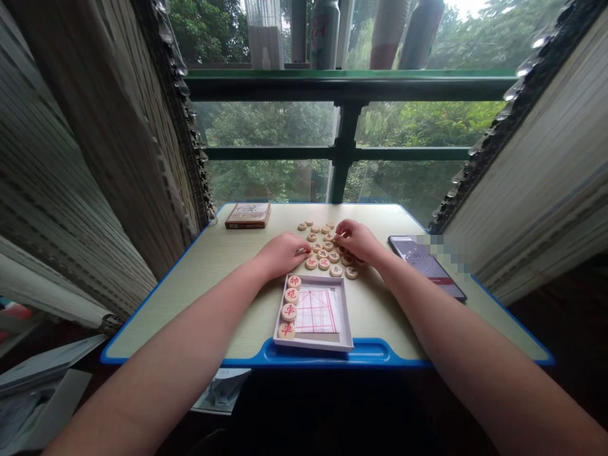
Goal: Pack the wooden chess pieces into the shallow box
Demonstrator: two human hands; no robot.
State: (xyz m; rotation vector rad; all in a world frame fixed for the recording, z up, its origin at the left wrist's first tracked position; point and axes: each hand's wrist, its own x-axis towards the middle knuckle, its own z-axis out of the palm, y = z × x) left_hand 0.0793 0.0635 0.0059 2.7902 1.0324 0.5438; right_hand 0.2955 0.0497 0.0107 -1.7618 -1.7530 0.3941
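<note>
Bare forearms point(190, 342) reach to round, pale wooden pieces point(323, 263), loose on a cream desk point(204, 266), beyond an open white rectangular box point(349, 316). Left hand point(284, 254) and right hand point(358, 241) curl at the cluster's edges, grip unclear; piece-picking seems underway, next calling for a light pinch.

The single view looks from the person's head, facing forward and tilted down, over the near side of the pale wood-grain table with blue edging point(228, 253). It sits close, with the bare left hand point(285, 253) and bare right hand point(358, 239) mid-frame, and faces the dark-green barred window frame point(349, 126) beyond. The stretched edges make its exact tilt hard to judge.
</note>
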